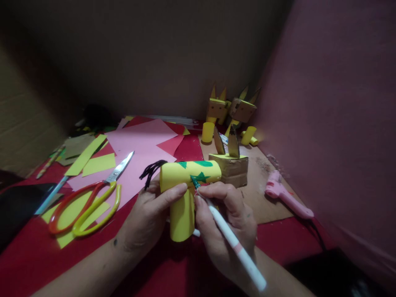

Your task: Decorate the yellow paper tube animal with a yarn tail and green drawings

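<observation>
A yellow paper figure (182, 214), made of a level tube above an upright one, carries green painted shapes and a black yarn tail at its left end. My left hand (151, 210) grips it from the left, thumb across the joint. In my right hand (227, 222) is a white marker (236, 247), its green tip at a green star on the tube's side. Just behind the tube's right end stands a cardboard box head (230, 171) with two pointed ears. What my left fingers do behind the figure is hidden.
Scissors (107, 185) with red and yellow handles lie left on pink (139, 142) and yellow paper. A pink glue gun (287, 196) rests at right by a cardboard sheet (266, 198). Two cardboard-headed figures (216, 108) and short yellow tubes (208, 133) stand behind.
</observation>
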{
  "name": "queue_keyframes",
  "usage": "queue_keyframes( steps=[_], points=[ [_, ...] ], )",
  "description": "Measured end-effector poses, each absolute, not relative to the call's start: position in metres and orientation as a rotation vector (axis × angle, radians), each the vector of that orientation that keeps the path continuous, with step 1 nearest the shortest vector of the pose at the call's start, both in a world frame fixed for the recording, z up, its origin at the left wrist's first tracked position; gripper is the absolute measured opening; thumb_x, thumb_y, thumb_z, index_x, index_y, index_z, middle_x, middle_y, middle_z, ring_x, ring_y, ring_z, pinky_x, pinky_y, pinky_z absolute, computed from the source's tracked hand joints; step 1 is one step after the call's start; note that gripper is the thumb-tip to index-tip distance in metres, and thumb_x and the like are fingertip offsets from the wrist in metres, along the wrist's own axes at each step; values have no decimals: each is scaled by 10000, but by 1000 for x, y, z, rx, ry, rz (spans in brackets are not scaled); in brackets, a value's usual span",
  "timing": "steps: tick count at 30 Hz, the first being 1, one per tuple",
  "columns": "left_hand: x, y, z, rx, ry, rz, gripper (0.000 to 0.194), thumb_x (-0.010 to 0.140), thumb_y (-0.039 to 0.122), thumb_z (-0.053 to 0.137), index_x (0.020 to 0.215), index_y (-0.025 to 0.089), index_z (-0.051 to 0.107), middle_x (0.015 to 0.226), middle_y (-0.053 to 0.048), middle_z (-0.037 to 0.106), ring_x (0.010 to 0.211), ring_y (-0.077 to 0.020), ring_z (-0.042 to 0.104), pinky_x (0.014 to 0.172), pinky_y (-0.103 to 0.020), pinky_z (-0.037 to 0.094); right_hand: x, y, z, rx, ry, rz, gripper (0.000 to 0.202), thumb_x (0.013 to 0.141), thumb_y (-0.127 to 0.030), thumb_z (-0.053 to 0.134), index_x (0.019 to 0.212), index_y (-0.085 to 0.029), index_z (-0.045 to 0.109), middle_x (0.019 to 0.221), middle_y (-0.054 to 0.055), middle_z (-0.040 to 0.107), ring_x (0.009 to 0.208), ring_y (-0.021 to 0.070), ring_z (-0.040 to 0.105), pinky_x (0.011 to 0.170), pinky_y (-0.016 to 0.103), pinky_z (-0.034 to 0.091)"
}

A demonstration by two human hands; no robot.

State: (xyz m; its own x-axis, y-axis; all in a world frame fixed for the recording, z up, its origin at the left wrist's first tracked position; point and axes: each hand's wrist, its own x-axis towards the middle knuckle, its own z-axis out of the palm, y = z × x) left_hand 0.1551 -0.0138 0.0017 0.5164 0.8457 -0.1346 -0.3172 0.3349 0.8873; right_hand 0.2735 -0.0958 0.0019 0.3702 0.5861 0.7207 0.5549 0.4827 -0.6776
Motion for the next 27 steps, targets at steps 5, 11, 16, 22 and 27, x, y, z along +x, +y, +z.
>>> queue_keyframes(
  steps=[5, 11, 16, 22, 27],
  points=[
    [156, -14, 3, 947, 666, 837, 416, 764, 366, 885, 1139, 216, 788, 1149, -78, 827, 1013, -331, 778, 749, -334, 647, 273, -97, 2, -1156, -1276, 50, 204, 884, -81, 635, 1005, -244, 617, 735, -48, 624, 546, 97, 613, 475, 196, 493],
    [156, -15, 5, 944, 646, 850, 360, 775, 346, 878, 1100, 213, 799, 1150, -69, 825, 1034, -322, 773, 779, -336, 654, 274, -97, 2, -1166, -1263, 42, 188, 881, -84, 636, 988, -239, 625, 741, -50, 626, 529, 84, 591, 479, 186, 492],
    [155, -15, 6, 951, 668, 834, 370, 779, 370, 873, 1105, 216, 786, 1140, -66, 826, 984, -320, 780, 723, -327, 655, 275, -98, 3, -1176, -1265, 41, 168, 881, -95, 642, 975, -233, 630, 734, -46, 629, 527, 86, 595, 492, 188, 513],
    [155, -14, 5, 960, 690, 834, 420, 756, 390, 883, 1122, 223, 763, 1097, -68, 829, 867, -312, 788, 617, -320, 642, 275, -99, 1, -1208, -1240, 54, 169, 884, -91, 637, 972, -235, 629, 736, -39, 643, 480, 83, 559, 447, 192, 485],
    [157, -15, 7, 970, 697, 850, 424, 757, 383, 880, 1135, 228, 766, 1088, -65, 829, 897, -302, 786, 652, -305, 630, 276, -101, -2, -1196, -1231, 36, 187, 886, -82, 631, 987, -239, 637, 756, -35, 656, 523, 94, 609, 481, 200, 513]
  ],
)
